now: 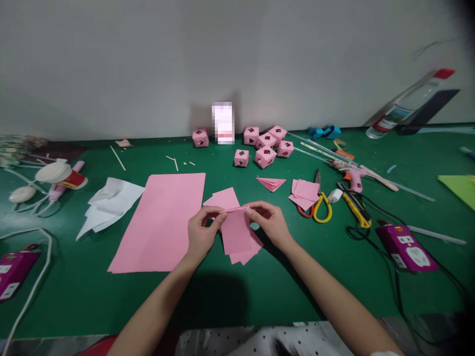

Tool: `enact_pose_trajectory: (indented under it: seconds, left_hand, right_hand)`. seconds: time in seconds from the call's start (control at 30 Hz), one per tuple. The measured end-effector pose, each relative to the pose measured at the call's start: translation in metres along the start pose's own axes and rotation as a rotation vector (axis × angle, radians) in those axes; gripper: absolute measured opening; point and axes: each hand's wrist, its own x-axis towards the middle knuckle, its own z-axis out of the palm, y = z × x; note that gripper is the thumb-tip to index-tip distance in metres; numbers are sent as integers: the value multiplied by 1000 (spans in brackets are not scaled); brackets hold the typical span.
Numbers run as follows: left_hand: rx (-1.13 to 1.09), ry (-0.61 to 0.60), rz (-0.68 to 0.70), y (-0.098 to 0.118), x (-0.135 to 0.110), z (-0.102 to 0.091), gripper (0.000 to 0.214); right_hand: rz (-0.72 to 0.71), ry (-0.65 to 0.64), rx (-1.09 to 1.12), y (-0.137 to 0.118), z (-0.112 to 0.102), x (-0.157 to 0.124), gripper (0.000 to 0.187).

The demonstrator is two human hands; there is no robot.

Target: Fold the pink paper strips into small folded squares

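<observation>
My left hand (202, 231) and my right hand (272, 223) pinch the two ends of the top edge of a small pink paper piece (236, 209). That edge looks narrowly folded. Right below and behind it lie several loose pink paper rectangles (243, 249), overlapping one another; I cannot tell where the held piece ends and they begin. To the left is a stack of large pink paper sheets (163, 222). Beyond my right hand rest a folded pink paper triangle (271, 183) and a small pile of pink paper squares (305, 194).
Several pink paper cubes (265, 156) with cut-out holes stand near the wall, beside a blurred phone-like screen (223, 122). At right are scissors (322, 207), a yellow cutter (356, 209), a glue gun (356, 179), a power strip (408, 248) and a bottle (404, 110). Crumpled white paper (111, 202) lies left.
</observation>
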Motion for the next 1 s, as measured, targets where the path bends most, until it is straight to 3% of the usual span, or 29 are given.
enact_pose_trajectory:
  seconds: [0.47, 0.77, 1.0]
  left_hand:
    - [-57, -28, 1, -4, 1, 1, 11]
    - [93, -19, 160, -2, -2, 1, 5]
    - [24, -36, 59, -1, -1, 2, 8]
  right_hand:
    - [12, 14, -8, 2, -2, 2, 24]
    - [100, 19, 88, 5, -2, 4, 25]
    - [53, 46, 25, 5, -2, 3, 26]
